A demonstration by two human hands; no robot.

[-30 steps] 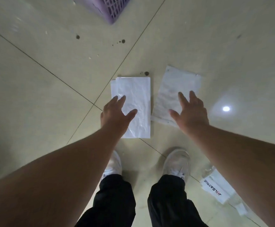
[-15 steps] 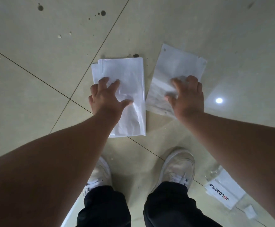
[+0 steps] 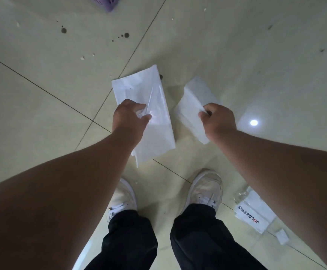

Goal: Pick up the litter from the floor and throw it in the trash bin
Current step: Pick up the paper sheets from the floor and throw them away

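My left hand (image 3: 130, 117) pinches the bag (image 3: 147, 114) and my right hand (image 3: 218, 119) grips the paper (image 3: 192, 106), both just off the floor (image 3: 42, 75). I judge the pickup nearly done; next comes carrying them to the bin (image 3: 108, 1). A wrapper (image 3: 253, 215) by my right foot reads "JOLDA"

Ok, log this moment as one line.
left hand grips plastic bag | right hand pinches paper sheet | printed wrapper on floor
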